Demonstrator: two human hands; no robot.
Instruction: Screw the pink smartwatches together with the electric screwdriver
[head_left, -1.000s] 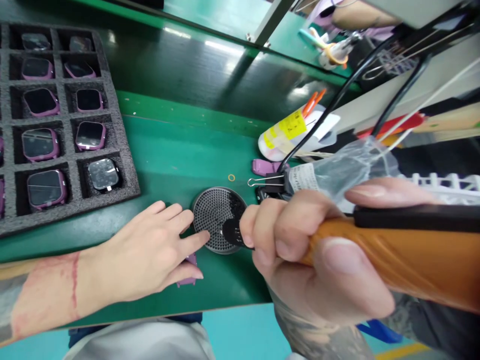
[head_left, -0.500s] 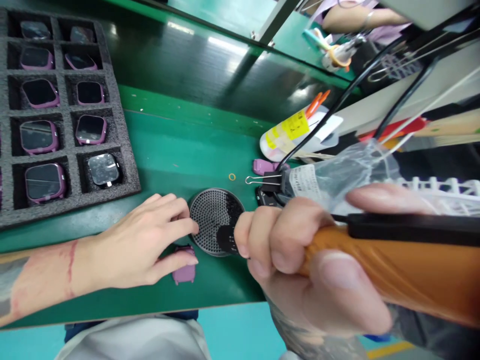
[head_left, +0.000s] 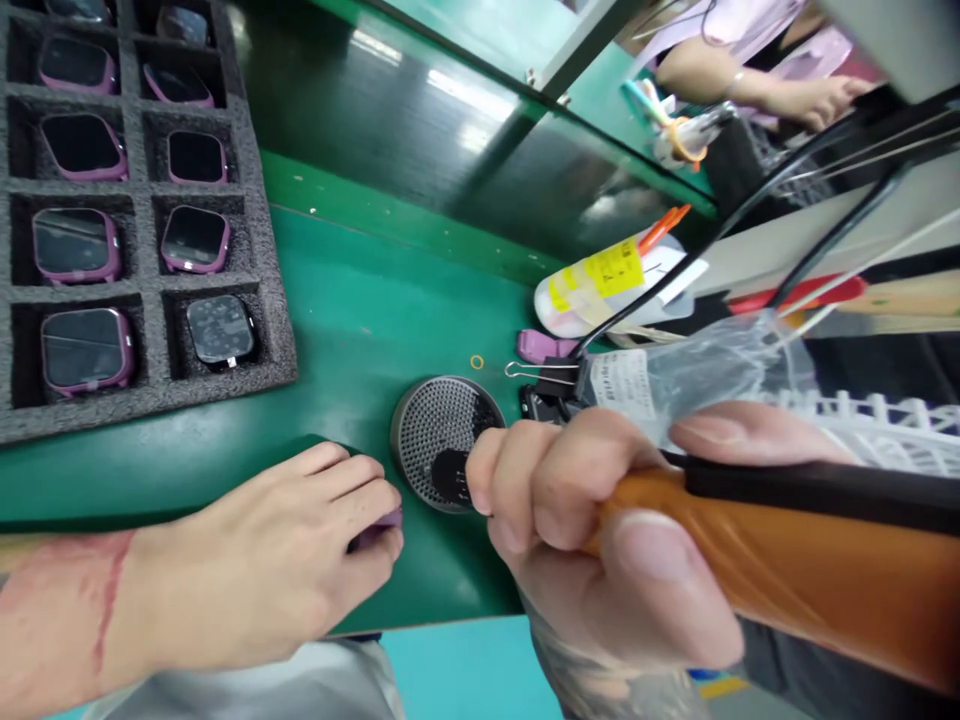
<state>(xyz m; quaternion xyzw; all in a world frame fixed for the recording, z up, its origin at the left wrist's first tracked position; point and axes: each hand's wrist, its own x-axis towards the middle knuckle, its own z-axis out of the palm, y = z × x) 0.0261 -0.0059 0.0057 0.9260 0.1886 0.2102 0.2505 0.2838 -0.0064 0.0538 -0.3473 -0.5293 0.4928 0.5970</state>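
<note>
My right hand [head_left: 600, 540] is wrapped round an orange electric screwdriver [head_left: 847, 570] with a black lever along its top. Its black nose lies over a round grey dish [head_left: 409, 430] with a perforated face, and the tip itself cannot be made out. Dark specks cover the dish's right part. To the left of the dish, my left hand [head_left: 292, 550] is closed round a small purple watch case [head_left: 386, 522] on the green bench. Only a sliver of that case shows between thumb and fingers.
A grey foam tray [head_left: 281, 340] of purple-framed watches stands at the left. Beyond the dish are a small yellow ring [head_left: 477, 362], a purple piece [head_left: 541, 346], a binder clip [head_left: 555, 372] and a white bottle [head_left: 585, 290]. A black cable [head_left: 675, 270] crosses the right side. A co-worker's arm [head_left: 757, 92] appears behind.
My left hand has moved down from the dish's edge and closed on the purple watch case. The screwdriver stays over the dish in my right hand. The view has shifted slightly.
</note>
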